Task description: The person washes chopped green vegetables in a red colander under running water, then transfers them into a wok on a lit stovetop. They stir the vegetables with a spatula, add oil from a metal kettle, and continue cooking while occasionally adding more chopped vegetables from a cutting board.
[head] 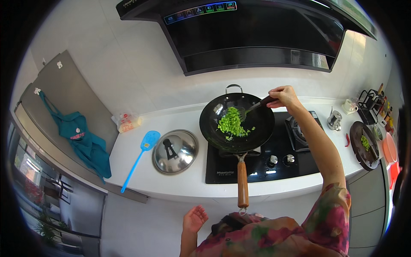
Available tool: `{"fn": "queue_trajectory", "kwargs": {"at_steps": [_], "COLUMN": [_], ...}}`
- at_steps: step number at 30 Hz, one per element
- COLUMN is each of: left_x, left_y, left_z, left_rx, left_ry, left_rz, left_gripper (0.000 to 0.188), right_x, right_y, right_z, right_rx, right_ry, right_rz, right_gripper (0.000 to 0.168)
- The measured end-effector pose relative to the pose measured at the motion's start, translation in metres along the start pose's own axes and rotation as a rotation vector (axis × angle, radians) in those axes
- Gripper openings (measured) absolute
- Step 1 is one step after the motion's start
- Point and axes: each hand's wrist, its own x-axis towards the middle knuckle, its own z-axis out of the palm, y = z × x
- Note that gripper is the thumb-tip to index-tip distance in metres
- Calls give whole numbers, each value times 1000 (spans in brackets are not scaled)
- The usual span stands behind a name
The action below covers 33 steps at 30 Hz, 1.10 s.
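My right hand grips the dark handle of a spatula from above. The spatula's slotted metal head rests inside a black wok, against a heap of chopped green vegetable pieces. A few pieces lie scattered around the heap. The wok sits over the left burner of a black glass gas hob, its wooden handle pointing towards me. Low in the view, to the left of that handle, my left hand is held in the air, palm up, fingers slightly curled and holding nothing.
Left of the hob lie a domed steel lid and a blue fly swatter. Rightward are a moka pot, a red chilli and a dark round board with green pieces. A range hood overhangs the hob.
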Motion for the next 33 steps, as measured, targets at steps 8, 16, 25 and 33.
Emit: {"fn": "queue_trajectory", "kwargs": {"at_steps": [8, 16, 25, 33], "left_x": [3, -6, 2, 9], "left_y": [3, 2, -1, 0], "left_z": [3, 1, 8, 8], "left_rx": [18, 4, 28, 39], "left_ry": [-14, 4, -12, -14], "left_rz": [-19, -8, -15, -40], "left_gripper": [26, 26, 25, 26], "right_x": [5, -76, -61, -25], "right_y": [2, -83, -47, -4], "right_z": [28, 74, 69, 48], "right_rx": [-491, -732, -994, -1039], "right_ry": [-258, -680, -611, -480], "right_rz": [-415, -574, -736, -806], "right_gripper": [19, 15, 14, 16]}}
